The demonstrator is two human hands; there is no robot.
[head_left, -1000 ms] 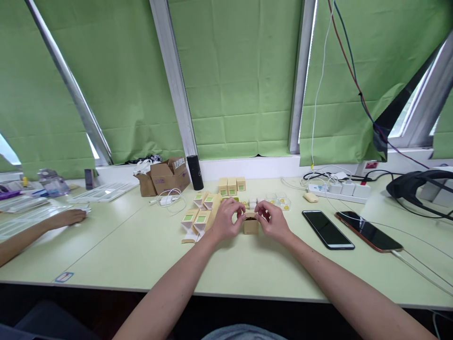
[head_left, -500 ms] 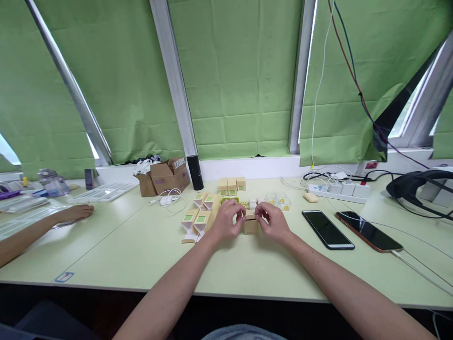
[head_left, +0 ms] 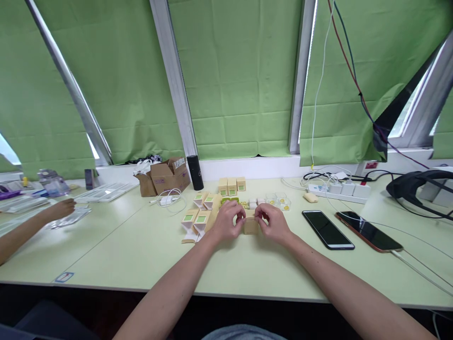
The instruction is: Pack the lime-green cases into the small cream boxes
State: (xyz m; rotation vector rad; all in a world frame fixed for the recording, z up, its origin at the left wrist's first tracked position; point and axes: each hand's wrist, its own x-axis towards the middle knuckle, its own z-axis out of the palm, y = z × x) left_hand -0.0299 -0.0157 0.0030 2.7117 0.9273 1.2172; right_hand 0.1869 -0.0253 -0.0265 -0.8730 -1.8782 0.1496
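Observation:
A small brown cardboard box (head_left: 251, 227) stands on the table between my hands, its top flap down. My left hand (head_left: 227, 220) pinches its upper left edge between thumb and fingers. On the opposite upper edge, the fingers of my right hand (head_left: 273, 221) are closed in the same way. Left of my hands lie several partly folded boxes (head_left: 201, 218) with green labels and white insides. Behind them is a row of three closed boxes (head_left: 231, 185). Small white pieces (head_left: 252, 203) and clear round containers with yellow bits (head_left: 282, 201) lie just beyond my right hand.
Two phones, one white-edged (head_left: 328, 230) and one charging (head_left: 368, 231), lie to the right. A power strip (head_left: 336, 192) and black headset (head_left: 421, 189) are beyond. Back left are an open carton (head_left: 170, 177) and black cylinder (head_left: 195, 173). A co-worker's hand (head_left: 62, 209) is far left.
The dark gap under the box's top flap has closed as the flap came down. The co-worker's hand has moved left, uncovering more of a clear plastic packet.

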